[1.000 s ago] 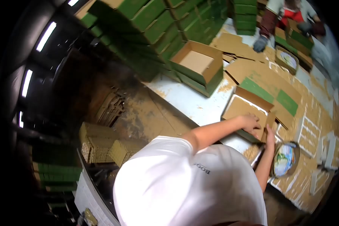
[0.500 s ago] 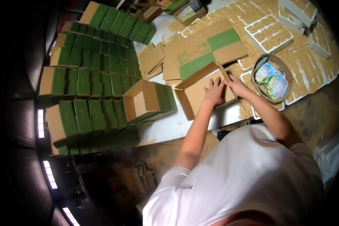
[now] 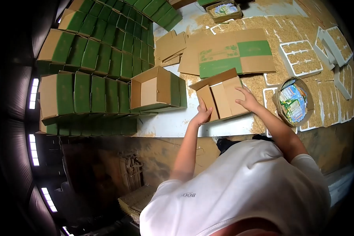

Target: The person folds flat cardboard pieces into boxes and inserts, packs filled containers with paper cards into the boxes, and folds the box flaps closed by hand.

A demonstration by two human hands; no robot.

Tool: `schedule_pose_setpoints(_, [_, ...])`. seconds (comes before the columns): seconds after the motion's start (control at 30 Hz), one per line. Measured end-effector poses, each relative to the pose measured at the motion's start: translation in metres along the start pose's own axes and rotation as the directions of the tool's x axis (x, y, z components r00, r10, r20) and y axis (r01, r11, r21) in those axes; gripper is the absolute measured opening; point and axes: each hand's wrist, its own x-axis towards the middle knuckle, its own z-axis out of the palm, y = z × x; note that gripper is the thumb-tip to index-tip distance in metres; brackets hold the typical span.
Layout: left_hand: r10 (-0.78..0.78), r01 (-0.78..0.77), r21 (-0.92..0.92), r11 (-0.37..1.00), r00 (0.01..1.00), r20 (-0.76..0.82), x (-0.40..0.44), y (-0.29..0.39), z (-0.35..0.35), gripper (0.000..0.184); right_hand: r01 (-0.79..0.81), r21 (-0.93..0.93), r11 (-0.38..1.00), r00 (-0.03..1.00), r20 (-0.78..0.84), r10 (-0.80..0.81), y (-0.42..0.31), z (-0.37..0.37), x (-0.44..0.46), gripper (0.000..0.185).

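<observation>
A shallow cardboard box (image 3: 223, 98) lies open in front of me on the white table (image 3: 234, 126). At its left end my left hand (image 3: 202, 113) presses against a brown flap, thumb and fingers around the flap's edge. My right hand (image 3: 247, 100) is at the box's right end, its fingers spread over the right flap. A finished-looking green and brown box (image 3: 149, 89) stands left of it. Beyond the open box lie flat cardboard sheets with green print (image 3: 220, 59).
Green boxes (image 3: 94, 92) are stacked in rows at the left. To the right stand a round container of colourful packets (image 3: 293, 103) and white trays (image 3: 301, 59) with brown crumbly material. Another packet container (image 3: 225, 11) is at the far edge.
The view has turned and shifted. My left hand has moved from the box's middle to its left end, where a flap now stands folded inward. My right hand's fingers have spread.
</observation>
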Motion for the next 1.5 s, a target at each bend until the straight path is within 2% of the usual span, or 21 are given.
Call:
schedule_pose_setpoints(0.03, [-0.052,0.052,0.134,0.990,0.999,-0.001,-0.008,0.022,0.000,0.098,-0.151,0.178,0.972,0.987,-0.027,0.158,0.001,0.005,0.001,0.076])
schedule_pose_setpoints(0.07, [0.181,-0.204,-0.222,0.953,0.976,-0.120,0.008,-0.002,0.005,0.111,-0.285,0.348,0.893,0.949,-0.027,0.313,0.002,0.011,0.003,0.074])
schedule_pose_setpoints(0.1, [-0.163,0.103,-0.505,0.857,0.984,-0.075,-0.006,0.024,-0.004,0.113,-0.347,0.437,0.830,0.927,0.026,0.374,0.000,0.012,0.005,0.073])
schedule_pose_setpoints(0.13, [-0.229,0.206,-0.539,0.817,0.973,0.024,-0.011,0.037,-0.015,0.110,-0.408,0.516,0.753,0.898,0.079,0.432,-0.002,0.013,0.007,0.073])
schedule_pose_setpoints(0.2, [-0.209,0.269,-0.600,0.754,0.963,0.169,0.003,0.024,-0.019,0.106,-0.425,0.541,0.725,0.904,0.220,0.366,-0.014,0.005,0.014,0.074])
schedule_pose_setpoints(0.27, [-0.052,0.205,-0.689,0.695,0.970,0.237,0.035,-0.020,0.001,0.103,-0.338,0.566,0.752,0.936,0.115,0.333,-0.016,0.011,0.013,0.075])
schedule_pose_setpoints(0.47, [0.074,-0.008,-0.804,0.595,0.996,0.046,-0.019,-0.021,0.014,0.098,-0.229,0.502,0.834,0.936,-0.121,0.329,0.012,0.028,-0.030,0.068])
schedule_pose_setpoints(0.6, [0.113,-0.083,-0.826,0.557,0.993,-0.024,-0.016,-0.026,0.013,0.091,-0.285,0.820,0.497,0.863,-0.006,0.505,0.014,0.030,-0.041,0.060])
schedule_pose_setpoints(0.77, [0.051,-0.077,-0.833,0.548,0.997,-0.059,-0.023,-0.015,0.006,0.084,-0.318,0.873,0.370,0.795,0.033,0.605,0.012,0.026,-0.038,0.063])
schedule_pose_setpoints(0.83, [0.104,-0.185,-0.814,0.550,0.983,-0.153,-0.034,-0.011,-0.004,0.083,-0.329,0.866,0.377,0.832,0.077,0.549,0.004,0.023,-0.034,0.061])
schedule_pose_setpoints(0.93, [0.171,-0.283,-0.673,0.683,0.958,-0.228,-0.078,0.044,-0.066,0.090,-0.418,0.891,0.176,0.890,0.363,0.275,0.005,0.006,-0.010,0.063])
schedule_pose_setpoints(1.0, [0.156,-0.295,-0.422,0.857,0.930,-0.334,-0.106,0.083,-0.117,0.097,-0.389,0.910,0.144,0.914,0.362,0.183,-0.071,0.005,0.014,0.066])
schedule_pose_setpoints(1.03, [0.155,-0.304,-0.399,0.865,0.919,-0.363,-0.124,0.109,-0.153,0.100,-0.379,0.917,0.125,0.921,0.361,0.143,-0.111,0.009,0.027,0.069])
schedule_pose_setpoints(1.07, [0.160,-0.324,-0.395,0.860,0.905,-0.394,-0.121,0.114,-0.184,0.103,-0.390,0.913,0.121,0.914,0.400,-0.066,-0.127,0.012,0.040,0.068])
schedule_pose_setpoints(1.13, [0.156,-0.298,-0.497,0.815,0.939,-0.308,-0.137,0.141,-0.268,0.105,-0.271,0.926,0.263,0.953,0.297,-0.065,-0.172,0.039,0.067,0.065])
schedule_pose_setpoints(1.17, [0.162,-0.299,-0.441,0.846,0.933,-0.320,-0.137,0.146,-0.311,0.092,-0.213,0.924,0.319,0.966,0.247,-0.071,-0.203,0.054,0.085,0.064])
schedule_pose_setpoints(1.2, [0.130,-0.197,-0.451,0.870,0.976,-0.176,-0.127,0.141,-0.353,0.073,-0.223,0.911,0.347,0.954,0.277,-0.113,-0.235,0.068,0.104,0.066])
schedule_pose_setpoints(1.23, [0.075,-0.149,-0.586,0.797,0.986,-0.149,-0.120,0.136,-0.378,0.058,-0.245,0.917,0.314,0.953,0.287,-0.095,-0.253,0.086,0.128,0.060])
schedule_pose_setpoints(1.37, [-0.017,-0.086,-0.737,0.670,0.991,-0.131,-0.077,0.093,-0.436,0.034,-0.488,0.848,0.208,0.865,0.502,-0.018,-0.269,0.140,0.211,0.055])
schedule_pose_setpoints(1.43, [0.020,-0.128,-0.687,0.715,0.986,-0.163,-0.051,0.067,-0.440,0.025,-0.315,0.889,0.332,0.943,0.331,0.009,-0.270,0.167,0.211,0.053])
schedule_pose_setpoints(1.5, [0.102,-0.222,-0.611,0.760,0.969,-0.225,-0.035,0.050,-0.432,0.026,-0.276,0.919,0.280,0.956,0.293,-0.017,-0.263,0.184,0.204,0.052])
